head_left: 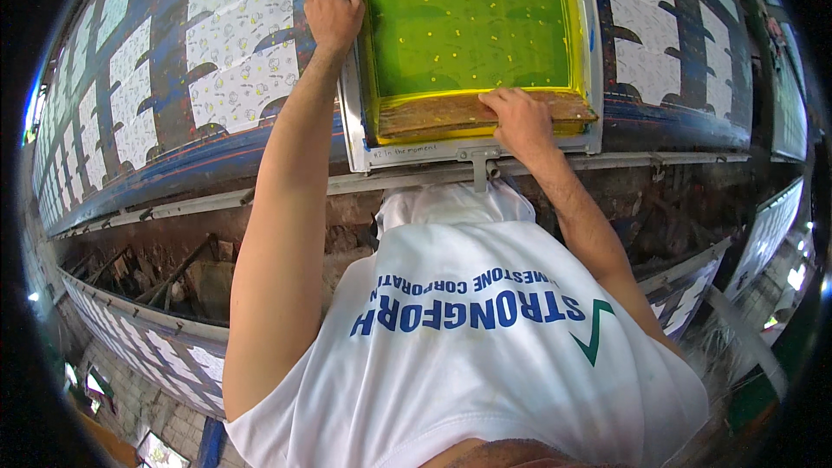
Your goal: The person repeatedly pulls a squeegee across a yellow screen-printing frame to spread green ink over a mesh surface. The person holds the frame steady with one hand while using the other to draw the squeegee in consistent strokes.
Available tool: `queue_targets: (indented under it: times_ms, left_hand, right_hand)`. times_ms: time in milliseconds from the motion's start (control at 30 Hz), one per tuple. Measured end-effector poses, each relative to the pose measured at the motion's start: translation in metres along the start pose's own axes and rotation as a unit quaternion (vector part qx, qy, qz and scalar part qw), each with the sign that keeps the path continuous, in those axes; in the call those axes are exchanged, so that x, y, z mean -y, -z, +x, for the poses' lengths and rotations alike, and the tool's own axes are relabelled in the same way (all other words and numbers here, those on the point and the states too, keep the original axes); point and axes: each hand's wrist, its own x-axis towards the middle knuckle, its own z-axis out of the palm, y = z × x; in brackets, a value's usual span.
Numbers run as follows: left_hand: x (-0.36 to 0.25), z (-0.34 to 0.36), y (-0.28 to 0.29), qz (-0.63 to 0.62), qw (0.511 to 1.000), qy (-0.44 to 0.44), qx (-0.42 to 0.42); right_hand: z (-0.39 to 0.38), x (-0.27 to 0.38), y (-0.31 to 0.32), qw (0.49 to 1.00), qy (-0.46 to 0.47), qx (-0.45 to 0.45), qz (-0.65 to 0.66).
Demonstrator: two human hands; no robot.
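A silkscreen frame [350, 113] with metal sides lies flat on the long table in front of me. Its mesh [464, 22] is yellow-green with small pale marks. My left hand [334, 13] is closed over the left side rail of the frame, near its upper part. Along the frame's near end rests a wide wooden squeegee [433, 113], lying crosswise. My right hand [522, 126] grips its right half, thumb on the near side and fingers over the top; the squeegee's lower edge is hidden. A metal bracket [480, 165] joins the frame's near edge at the table rail.
Printed white fabric pieces [243, 35] lie in rows on the dark table to the left, with more white pieces [641, 30] at right. A metal rail [186, 201] runs along the table's near edge. Behind me stands another long table [156, 338] bearing white pieces.
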Motion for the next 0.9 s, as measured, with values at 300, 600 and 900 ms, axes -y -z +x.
queue_targets:
  times_ms: [300,600,900]
  left_hand:
    - [-0.008,0.001,0.005,0.005,1.000,0.008,-0.006]
    - [-0.011,0.001,0.009,0.012,1.000,0.011,-0.012]
    - [-0.014,0.005,0.012,0.064,0.997,0.024,0.024]
  right_hand:
    - [0.006,-0.011,0.013,0.998,0.036,0.030,-0.031]
    - [-0.045,-0.005,-0.002,0.998,0.031,0.048,0.008]
    - [-0.071,-0.035,-0.010,0.986,0.159,0.028,0.038]
